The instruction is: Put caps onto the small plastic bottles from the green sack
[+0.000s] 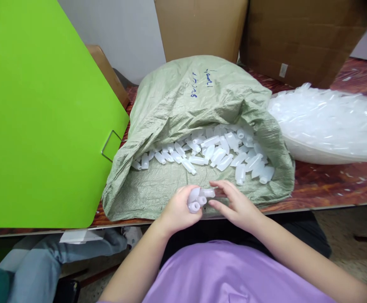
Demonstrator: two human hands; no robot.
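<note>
Several small translucent white plastic bottles (194, 206), with open necks, are bunched in my left hand (181, 210), whose fingers are wrapped round them. Close by on the right is my right hand (235, 206), its thumb and fingers apart around the end of one bottle (208, 192) that sticks out of the bunch. I see no clear contact between those fingertips and that bottle. Just beyond both hands, a pale green woven sack (199, 90) lies on its side, its mouth facing me. A heap of the same kind of bottles (216, 155) spills inside its opening.
To the right a bulging clear bag (331, 126) of white plastic pieces rests on the wood-patterned table (312, 183). A large bright green panel (44, 126) with a wire handle stands at left. Cardboard boxes (202, 27) line the back. Another person's leg (41, 261) shows lower left.
</note>
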